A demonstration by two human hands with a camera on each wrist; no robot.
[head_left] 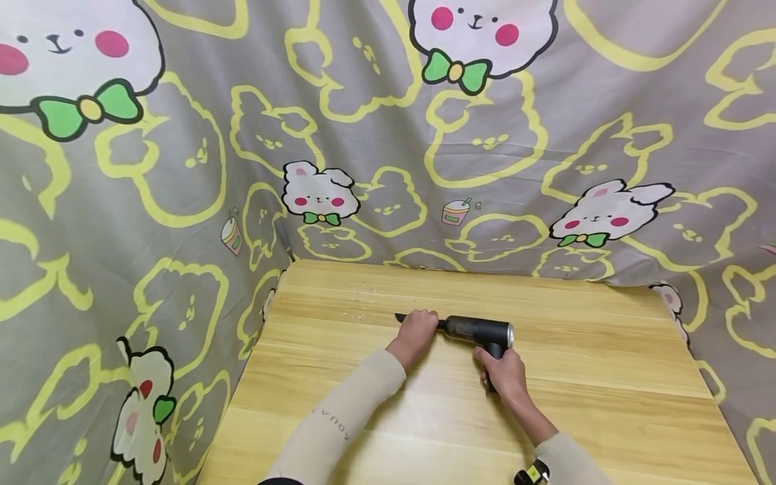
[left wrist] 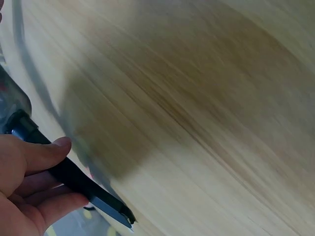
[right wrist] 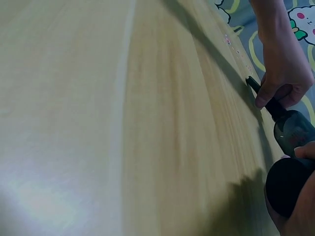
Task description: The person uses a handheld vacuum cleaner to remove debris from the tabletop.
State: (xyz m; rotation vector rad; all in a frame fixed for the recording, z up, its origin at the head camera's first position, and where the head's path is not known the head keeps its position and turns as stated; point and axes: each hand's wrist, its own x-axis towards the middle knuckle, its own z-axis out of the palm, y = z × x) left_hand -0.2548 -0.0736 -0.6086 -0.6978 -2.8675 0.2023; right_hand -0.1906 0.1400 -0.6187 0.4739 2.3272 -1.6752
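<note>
A black handheld vacuum [head_left: 479, 330] with a narrow nozzle is held over the wooden table [head_left: 582, 377]. The right hand [head_left: 506, 370] grips its handle from below. Around the nozzle close to its tip, the left hand [head_left: 418, 331] has its fingers curled. In the left wrist view the thumb and fingers of the left hand [left wrist: 37, 182] pinch the dark nozzle [left wrist: 91, 189]. The right wrist view shows the vacuum's clear body [right wrist: 294, 130] between the two hands. Small bits of debris [head_left: 362, 315] lie left of the nozzle tip.
A grey curtain with cartoon bears [head_left: 388, 148] hangs behind the table and along both sides. Pale sleeves [head_left: 345, 411] cover the forearms, and a black and yellow device [head_left: 533, 473] sits at the right wrist.
</note>
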